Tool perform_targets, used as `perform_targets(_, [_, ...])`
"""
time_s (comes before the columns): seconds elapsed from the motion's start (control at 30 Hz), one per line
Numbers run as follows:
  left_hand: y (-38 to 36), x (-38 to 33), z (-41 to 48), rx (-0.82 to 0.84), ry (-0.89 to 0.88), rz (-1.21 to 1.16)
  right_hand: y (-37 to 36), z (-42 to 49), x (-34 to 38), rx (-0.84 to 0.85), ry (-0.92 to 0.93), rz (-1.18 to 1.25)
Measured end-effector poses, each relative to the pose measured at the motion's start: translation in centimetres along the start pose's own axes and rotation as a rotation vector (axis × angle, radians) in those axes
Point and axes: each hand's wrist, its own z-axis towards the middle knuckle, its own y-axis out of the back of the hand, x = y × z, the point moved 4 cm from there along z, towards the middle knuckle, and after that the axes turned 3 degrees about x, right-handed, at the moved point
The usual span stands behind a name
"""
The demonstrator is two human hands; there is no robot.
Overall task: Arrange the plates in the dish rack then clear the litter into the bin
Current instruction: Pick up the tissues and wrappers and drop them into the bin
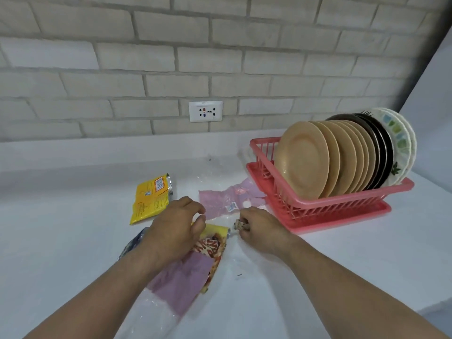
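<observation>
Several plates (303, 165), tan, black and patterned white, stand on edge in the pink dish rack (342, 206) at the right. Litter lies on the white counter: a yellow packet (150, 199), a pink-and-clear plastic wrapper (227, 201), and a red-and-yellow snack wrapper (210, 248) lying with a purple-and-clear bag (181, 282). My left hand (173, 231) rests on the snack wrapper, fingers curled over its top edge. My right hand (256, 228) is closed around a small crumpled brownish scrap (241, 225), just left of the rack.
A dark crumpled foil piece (132, 243) pokes out from under my left forearm. A brick wall with a power socket (205, 111) backs the counter (61, 228). The counter's right edge drops off near the lower right corner.
</observation>
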Motion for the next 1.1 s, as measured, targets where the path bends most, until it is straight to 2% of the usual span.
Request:
perform_targets(0.1, [0.0,0.5,0.0,0.015,-0.006,0.008,1.1,0.0,-0.1,-0.089,-0.02,0.048])
perform_targets(0.3, [-1.7,-0.3,-0.3,0.204,0.069,0.165,4.3,-1.2,0.0,-0.291,-0.052,0.178])
perform_targets(0.47, [-3.7,-1.0,-0.8,0.42,0.09,0.258,4.7,-2.5,-0.2,-0.29,-0.048,0.231])
perform_targets(0.57, [-4.8,-0.5,-0.9,0.44,0.124,0.291,4.2,-3.3,-0.3,-0.258,-0.03,0.246])
perform_targets(0.63, [-5.4,-0.1,-1.0,0.381,0.122,0.229,3.7,-3.8,-0.6,-0.232,-0.026,0.261])
perform_targets(0.73, [-4.7,-0.2,-0.9,0.157,0.137,0.15,3.5,-4.5,-1.2,-0.22,-0.022,0.281])
perform_targets(0.87, [-1.6,-1.9,0.0,-0.059,0.21,0.19,3.8,-5.3,-2.1,-0.206,-0.009,0.315])
perform_targets(1.0, [2.1,-3.7,1.3,-0.278,0.103,-0.004,4.2,-6.2,-2.5,-0.174,0.058,0.379])
perform_targets(1.1, [3.9,-6.2,1.9,-0.416,0.031,-0.011,4.6,-7.1,-2.8,-0.161,0.102,0.349])
